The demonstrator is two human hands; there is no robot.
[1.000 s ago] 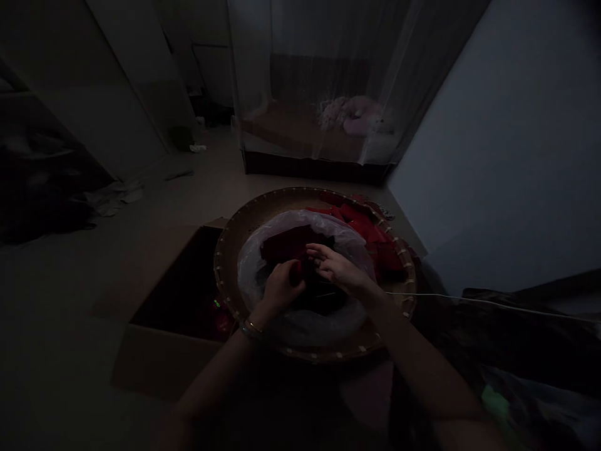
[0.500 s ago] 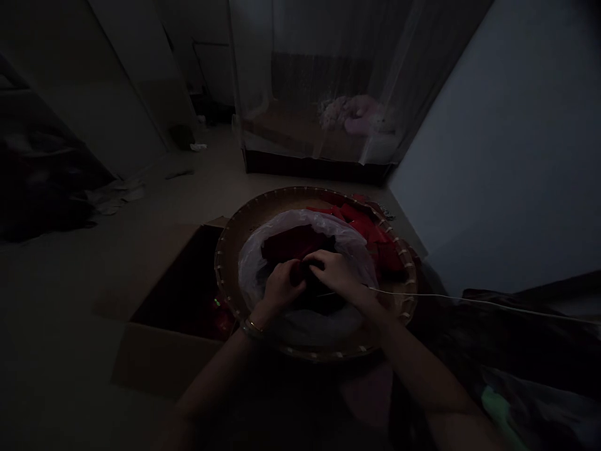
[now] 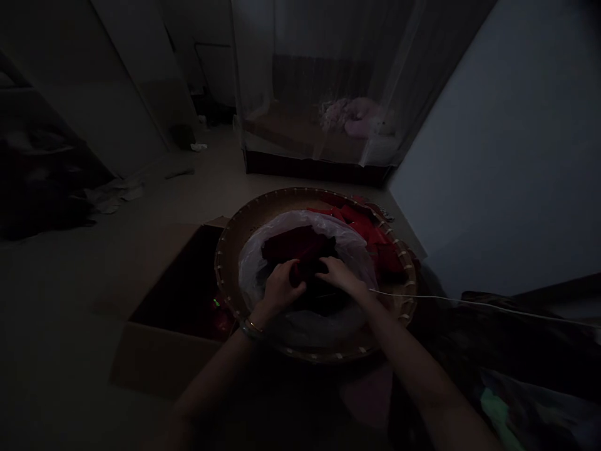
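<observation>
My left hand (image 3: 280,285), with bangles at the wrist, is closed round a small dark-red piece (image 3: 295,273) whose kind I cannot make out in the dim light. To its right, my right hand (image 3: 339,274) has its fingers bent and pinched together; what they hold, if anything, is lost in shadow. Both hands are over an opened whitish plastic bag (image 3: 312,326), which holds dark-red folded material (image 3: 291,243) and black contents. The bag sits in a round woven bamboo tray (image 3: 221,263). Red packet-like pieces (image 3: 361,224) lie at the tray's far right.
An open cardboard box (image 3: 159,351) with shiny red things in it stands left of the tray. A thin white cord (image 3: 436,296) runs from my right wrist toward the right. Behind are a netted bed (image 3: 300,134) and, to the right, a pale wall (image 3: 507,138).
My right hand came in with fingers spread, closed beside the left hand at the red piece, then drew a little to the right. The left hand kept its place and hold.
</observation>
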